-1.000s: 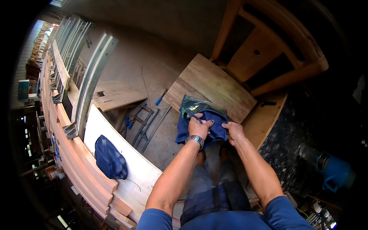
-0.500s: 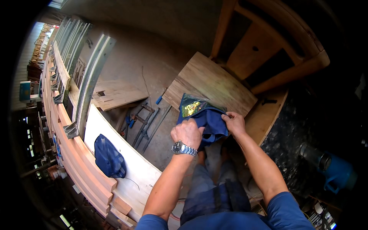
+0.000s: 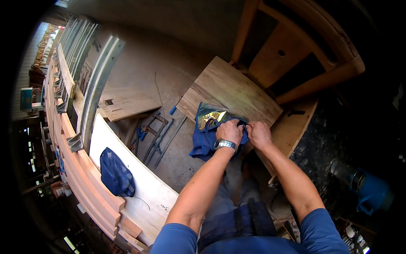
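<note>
Both my hands are on a blue cloth bag [image 3: 202,144] with a shiny, see-through panel [image 3: 210,115] at its far side and a loop of strap across it. My left hand [image 3: 230,132], wearing a metal wristwatch [image 3: 225,145], is closed on the bag's top edge near its right end. Right beside it, my right hand [image 3: 259,134] pinches the same edge at the corner. Between the fingers, the exact fold of cloth is hidden. The bag's far side overlaps a flat wooden panel [image 3: 228,89]; its lower part hangs over the floor.
A wooden frame [image 3: 270,55] like a chair back rises beyond the panel. At left, a blue mesh, cap-like item [image 3: 116,172] lies on a white board [image 3: 148,201] beside stacked timber [image 3: 86,178]. Clamps [image 3: 156,137] rest on the floor; a blue jug [image 3: 374,192] stands at right.
My left hand has shifted right along the bag, up to my right hand. The bag's left side now hangs lower and its strap loop shows. My right hand has barely moved.
</note>
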Demonstrator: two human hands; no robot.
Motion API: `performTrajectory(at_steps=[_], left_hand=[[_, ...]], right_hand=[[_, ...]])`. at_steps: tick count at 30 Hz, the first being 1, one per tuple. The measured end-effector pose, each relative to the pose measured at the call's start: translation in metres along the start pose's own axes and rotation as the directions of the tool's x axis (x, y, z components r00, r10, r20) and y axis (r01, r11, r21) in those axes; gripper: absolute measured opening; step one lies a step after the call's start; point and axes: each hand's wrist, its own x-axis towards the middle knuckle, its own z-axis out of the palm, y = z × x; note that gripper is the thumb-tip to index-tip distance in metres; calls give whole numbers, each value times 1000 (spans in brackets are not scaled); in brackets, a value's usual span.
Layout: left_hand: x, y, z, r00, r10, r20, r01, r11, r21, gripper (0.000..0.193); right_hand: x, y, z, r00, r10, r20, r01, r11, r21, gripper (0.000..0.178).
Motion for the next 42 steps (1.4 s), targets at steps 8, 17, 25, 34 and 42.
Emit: performTrajectory(at_steps=[8,17,25,34,42], left_hand=[[0,3,3,993,-107,-57,95,979,-180,26],[-2,-3,24,984,19,-179,-42,991,-123,17],[0,-5,28,988,-27,-153,-5,979,-203,17],[-5,6,6,913,299,-279,-274,953,126,15],[14,-19,26,785,606,-128,-596,795,113,14]], right_hand=[[8,-2,-12,982,-122,141,129,991,-38,19],[7,9,-9,972,-174,157,184,982,-50,20],[7,8,-11,966,-194,169,221,962,-158,19],[-5,7,-5,982,-156,105,174,966,-190,18],[-11,7,-8,966,-242,91,256,946,-197,18]])
